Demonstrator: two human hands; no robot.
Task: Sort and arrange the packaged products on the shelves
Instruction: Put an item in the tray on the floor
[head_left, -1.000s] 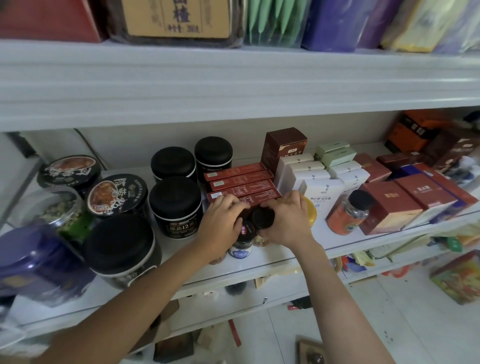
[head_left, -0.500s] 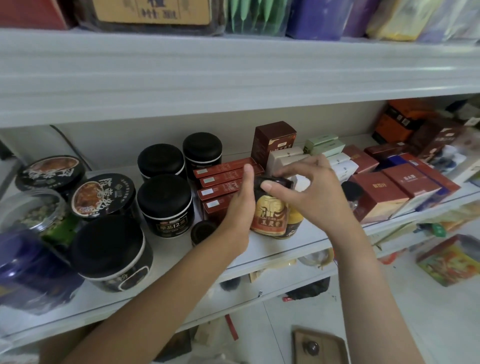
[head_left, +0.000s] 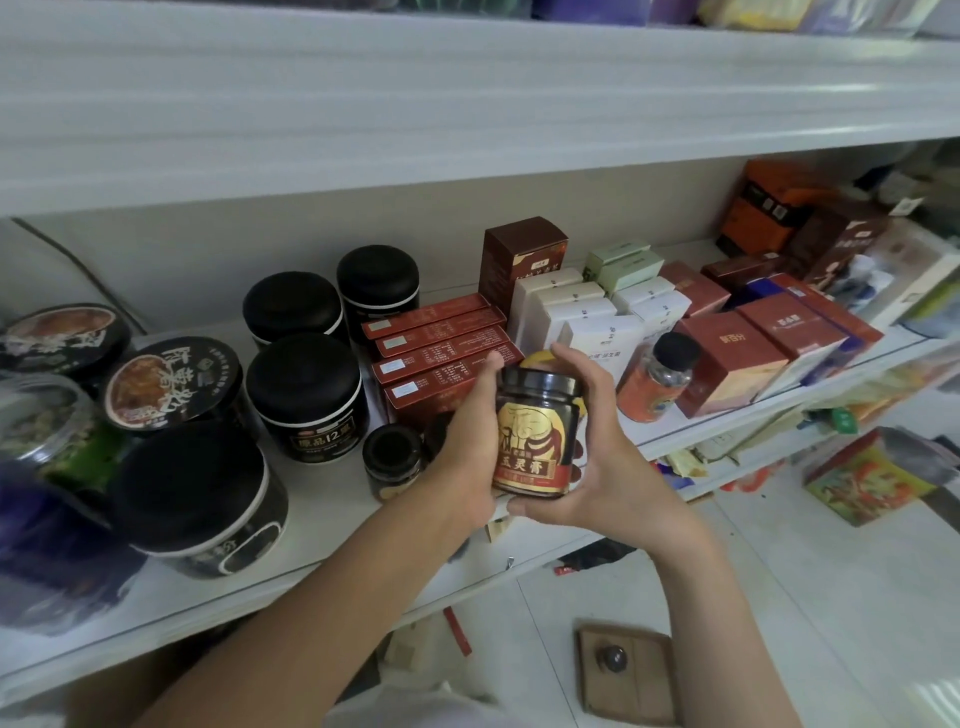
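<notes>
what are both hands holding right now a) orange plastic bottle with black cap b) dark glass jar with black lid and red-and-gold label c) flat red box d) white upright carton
b: the left hand and the right hand grip the dark glass jar with black lid and red-and-gold label from either side, in front of the white shelf.

head view, close, angled down at shelf (head_left: 322, 525)
</notes>
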